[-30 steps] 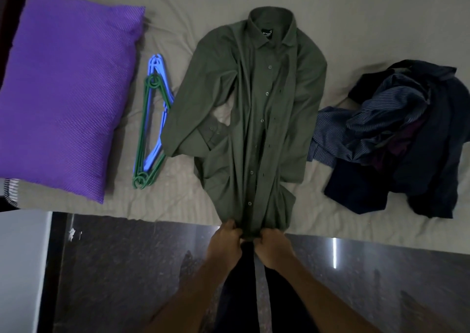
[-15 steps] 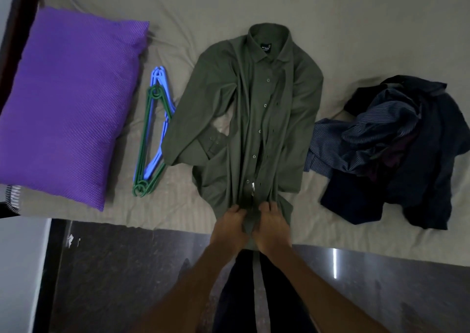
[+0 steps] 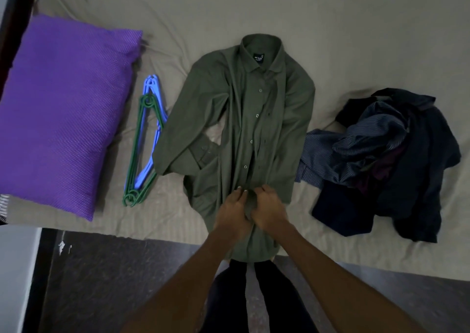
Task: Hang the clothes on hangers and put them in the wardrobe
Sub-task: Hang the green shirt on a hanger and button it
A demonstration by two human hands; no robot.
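Risk w/ both hands, left hand (image 3: pixel 232 211) & right hand (image 3: pixel 267 209), pinching the placket of the green shirt (image 3: pixel 250 129) at lower centre on the bed (image 3: pixel 254 9): a tug could bunch it & misalign buttons, w/ hangers (image 3: pixel 145 144) left of it untouched

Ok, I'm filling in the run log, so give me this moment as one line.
left hand: pinches green shirt placket | right hand: pinches same | shirt: flat on bed | hangers: untouched

purple pillow (image 3: pixel 63 113) on bed's left | beige bedsheet (image 3: pixel 356 40) | dark floor (image 3: pixel 114 281)
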